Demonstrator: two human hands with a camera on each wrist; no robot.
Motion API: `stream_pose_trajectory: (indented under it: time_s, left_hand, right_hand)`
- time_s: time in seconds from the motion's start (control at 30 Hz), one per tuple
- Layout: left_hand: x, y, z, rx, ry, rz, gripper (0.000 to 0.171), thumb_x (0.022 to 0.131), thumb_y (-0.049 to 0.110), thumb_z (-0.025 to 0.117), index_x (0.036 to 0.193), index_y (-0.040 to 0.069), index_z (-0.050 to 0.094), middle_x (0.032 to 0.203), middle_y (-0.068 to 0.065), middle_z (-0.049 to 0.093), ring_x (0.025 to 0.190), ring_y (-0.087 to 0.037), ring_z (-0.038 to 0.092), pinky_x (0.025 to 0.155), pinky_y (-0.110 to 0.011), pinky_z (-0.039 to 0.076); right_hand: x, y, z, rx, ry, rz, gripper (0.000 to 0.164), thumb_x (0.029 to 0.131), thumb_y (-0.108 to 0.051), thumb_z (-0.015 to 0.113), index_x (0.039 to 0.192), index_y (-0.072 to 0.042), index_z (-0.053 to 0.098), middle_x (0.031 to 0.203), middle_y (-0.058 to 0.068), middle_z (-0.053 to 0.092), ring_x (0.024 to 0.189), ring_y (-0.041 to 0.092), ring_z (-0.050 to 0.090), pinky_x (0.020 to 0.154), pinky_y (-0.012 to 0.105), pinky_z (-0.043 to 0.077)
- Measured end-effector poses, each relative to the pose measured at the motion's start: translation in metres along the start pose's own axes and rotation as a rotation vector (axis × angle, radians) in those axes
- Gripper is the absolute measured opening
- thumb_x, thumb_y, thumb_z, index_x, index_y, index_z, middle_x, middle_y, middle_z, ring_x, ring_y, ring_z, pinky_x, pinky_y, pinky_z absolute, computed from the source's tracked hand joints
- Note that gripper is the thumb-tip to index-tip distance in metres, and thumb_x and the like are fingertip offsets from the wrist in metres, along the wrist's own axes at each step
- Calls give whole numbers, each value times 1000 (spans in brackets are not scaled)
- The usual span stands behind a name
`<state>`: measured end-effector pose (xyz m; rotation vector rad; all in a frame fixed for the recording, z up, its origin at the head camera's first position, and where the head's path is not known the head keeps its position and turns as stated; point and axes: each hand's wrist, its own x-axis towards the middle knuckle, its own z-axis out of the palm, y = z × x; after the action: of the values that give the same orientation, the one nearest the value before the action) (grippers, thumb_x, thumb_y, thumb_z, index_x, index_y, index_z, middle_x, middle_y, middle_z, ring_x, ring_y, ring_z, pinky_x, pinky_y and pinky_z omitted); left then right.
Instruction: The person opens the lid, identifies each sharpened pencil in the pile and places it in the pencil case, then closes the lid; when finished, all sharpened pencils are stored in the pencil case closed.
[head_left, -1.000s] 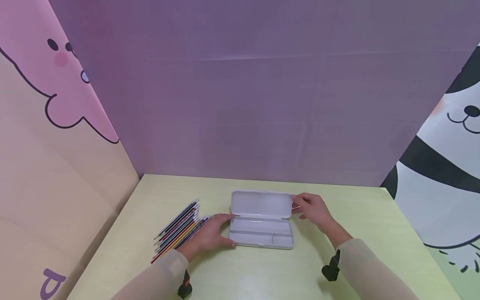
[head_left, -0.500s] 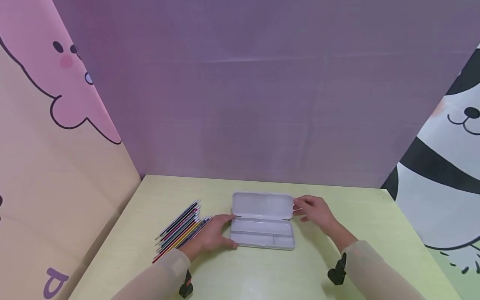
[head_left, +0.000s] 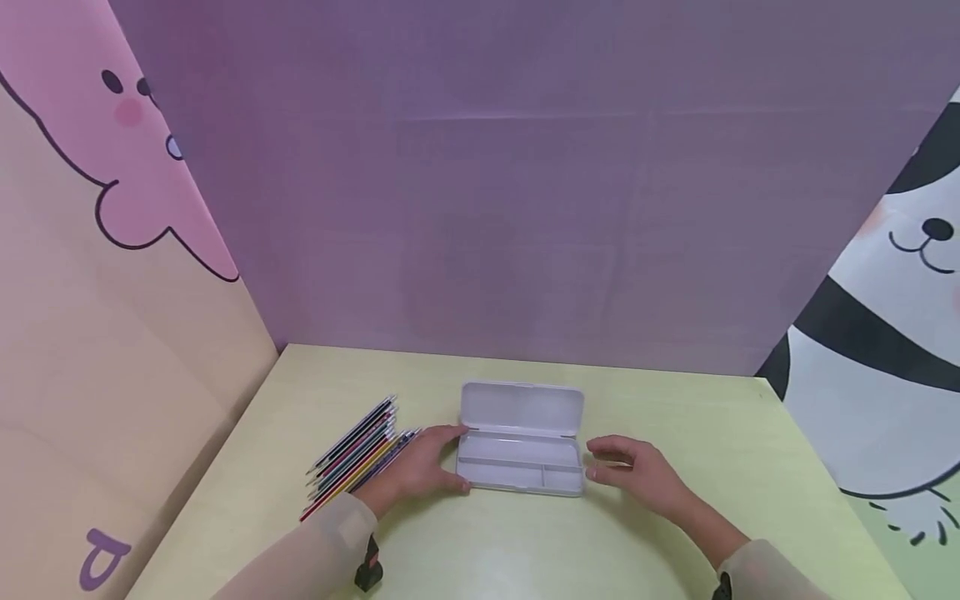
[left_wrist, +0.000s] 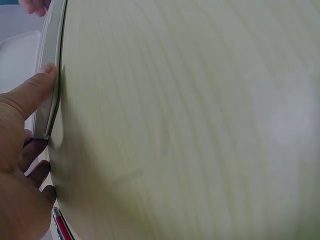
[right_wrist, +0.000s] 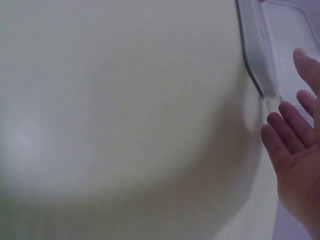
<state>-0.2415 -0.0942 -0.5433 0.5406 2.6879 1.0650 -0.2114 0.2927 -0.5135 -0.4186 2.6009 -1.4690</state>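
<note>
A white pencil case lies on the table with its lid folded back and bare compartments facing up. My left hand holds its left end, fingers at the side and back, thumb on the front wall in the left wrist view. Close to the right end, my right hand is held with fingers loosely extended and nothing in it. The right wrist view shows its palm and spread fingers beside the case's corner. Several coloured pencils lie bundled at the left, partly hidden behind the left hand and sleeve.
The pale wooden table runs back to a purple cloth wall. A beige and pink printed panel stands on the left, a panda print on the right.
My right hand has left the lid's right edge and come down and nearer, beside the case's lower right end. My left hand keeps its place on the case.
</note>
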Motion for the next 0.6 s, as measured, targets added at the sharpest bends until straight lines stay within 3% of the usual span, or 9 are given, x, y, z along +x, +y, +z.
stream_pose_trajectory:
  time_s: [0.13,0.33,0.6]
  left_hand:
    - [-1,2,1,-12,2,6,98,73,36,93,155,12,45,157,-14,47,146,-37,42,117,-55,36]
    - [-1,-1,2,-12,-1,9,99,73,35,93,156,12,44,158,-13,46,146,-37,41,117,-55,36]
    - [-2,2,0,51,-6,44,98,75,38,91,156,11,43,157,-13,47,145,-36,43,117,-54,36]
  right_hand:
    - [-9,4,11,-104,27,-25,61,85,-29,84,136,-2,63,138,20,64,128,44,59,104,50,50]
    - [-12,9,20,-228,68,15,72,80,-42,86,141,-13,62,147,20,56,140,47,47,113,64,35]
    - [-13,15,27,-302,79,-12,72,79,-45,86,139,-13,63,147,23,56,138,46,49,112,65,35]
